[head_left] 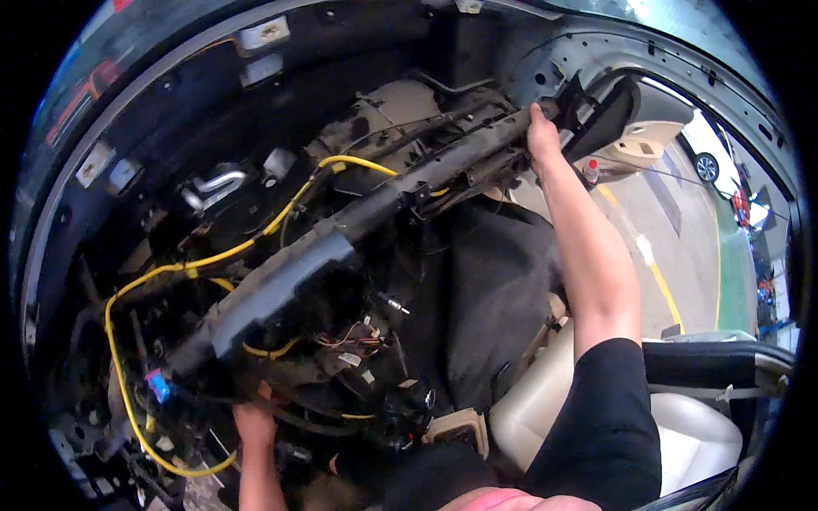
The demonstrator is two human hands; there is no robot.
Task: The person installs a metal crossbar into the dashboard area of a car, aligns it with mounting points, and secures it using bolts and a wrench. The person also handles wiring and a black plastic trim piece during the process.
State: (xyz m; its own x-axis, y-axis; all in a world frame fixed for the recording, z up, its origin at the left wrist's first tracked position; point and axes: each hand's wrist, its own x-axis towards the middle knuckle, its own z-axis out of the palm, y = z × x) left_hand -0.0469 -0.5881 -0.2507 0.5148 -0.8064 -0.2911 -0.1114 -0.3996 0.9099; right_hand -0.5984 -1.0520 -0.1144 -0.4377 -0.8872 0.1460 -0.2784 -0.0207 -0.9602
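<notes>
A long dark metal crossbeam [460, 149] lies diagonally across the stripped car dashboard area. My right hand [542, 132] grips its upper right end, arm stretched out. Low in the middle, my left hand [254, 422] reaches among dark wiring and parts below the beam's lower end; its fingers are hidden there. A yellow cable harness [256, 241] runs along the beam and loops down past my left hand. A blue connector [160, 387] hangs at the beam's left end. Loose wires and small connectors [358, 341] lie beneath the middle.
The metal body opening [677, 47] arches overhead. Black floor covering [490, 298] lies under the beam. A white leather seat [528, 375] is at lower right. Through the door opening show a beige door panel [643, 140], a white car [711, 157] and painted pavement [690, 255].
</notes>
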